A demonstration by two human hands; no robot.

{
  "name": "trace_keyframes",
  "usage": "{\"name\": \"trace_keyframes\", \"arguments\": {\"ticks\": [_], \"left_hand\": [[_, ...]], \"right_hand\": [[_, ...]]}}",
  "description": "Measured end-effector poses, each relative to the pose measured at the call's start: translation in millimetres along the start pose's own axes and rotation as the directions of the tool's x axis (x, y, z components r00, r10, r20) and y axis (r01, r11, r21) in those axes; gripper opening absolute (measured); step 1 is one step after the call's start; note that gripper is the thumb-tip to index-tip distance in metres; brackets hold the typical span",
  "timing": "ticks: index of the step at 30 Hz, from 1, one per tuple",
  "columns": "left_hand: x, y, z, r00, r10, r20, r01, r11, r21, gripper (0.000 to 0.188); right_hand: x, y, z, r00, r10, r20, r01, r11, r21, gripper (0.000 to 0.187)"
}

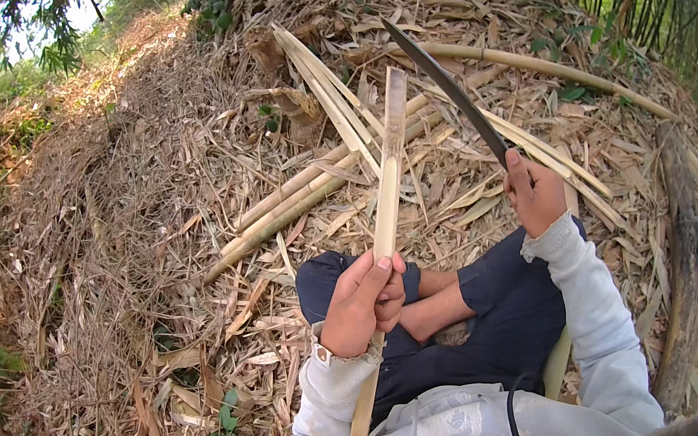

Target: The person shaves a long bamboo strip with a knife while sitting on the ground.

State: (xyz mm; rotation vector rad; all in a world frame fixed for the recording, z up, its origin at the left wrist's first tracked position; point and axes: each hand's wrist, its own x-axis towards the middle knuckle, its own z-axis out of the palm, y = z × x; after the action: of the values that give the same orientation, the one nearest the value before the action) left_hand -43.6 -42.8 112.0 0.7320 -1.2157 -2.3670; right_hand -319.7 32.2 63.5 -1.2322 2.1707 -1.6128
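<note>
My left hand (pixel 366 301) is closed round a split bamboo strip (pixel 391 189). The pale strip slants from beside my left forearm up past my crossed legs, its far end over the bamboo poles. In my right hand (pixel 537 193) is a machete (pixel 452 90), gripped by its handle, which my fingers mostly hide. Its long dark blade curves up and to the left, apart from the strip. Beyond the strip, several split bamboo pieces (pixel 329 99) lean across round bamboo poles (pixel 296 199) on the ground.
More split strips (pixel 551 153) lie just beyond my right hand. A long bamboo pole (pixel 543 67) stretches along the far right. Cut stumps (pixel 297 113) stand ahead, and a dark log (pixel 684 258) rests at my right. Dry leaves (pixel 150 275) cover the ground.
</note>
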Motion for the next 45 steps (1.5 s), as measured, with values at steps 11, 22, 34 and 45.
{"name": "trace_keyframes", "arguments": {"ticks": [11,22,34,45], "left_hand": [[17,-21,-20,0.998,-0.065,-0.004,0.065,0.997,0.042,0.022],[18,-29,-12,0.998,-0.065,-0.008,0.065,0.997,0.047,0.023],[11,-23,-3,0.998,0.055,-0.021,-0.051,0.988,0.147,0.029],[11,-33,6,0.930,0.365,-0.051,-0.281,0.792,0.541,0.032]], "right_hand": [[-26,138,42,0.663,0.724,0.190,-0.731,0.570,0.376,0.049],[-38,138,49,0.709,0.703,0.053,-0.609,0.572,0.550,0.031],[-62,-38,30,0.880,-0.463,0.109,0.475,0.858,-0.194,0.016],[-40,-59,24,0.700,-0.663,0.265,0.711,0.611,-0.348,0.047]]}}
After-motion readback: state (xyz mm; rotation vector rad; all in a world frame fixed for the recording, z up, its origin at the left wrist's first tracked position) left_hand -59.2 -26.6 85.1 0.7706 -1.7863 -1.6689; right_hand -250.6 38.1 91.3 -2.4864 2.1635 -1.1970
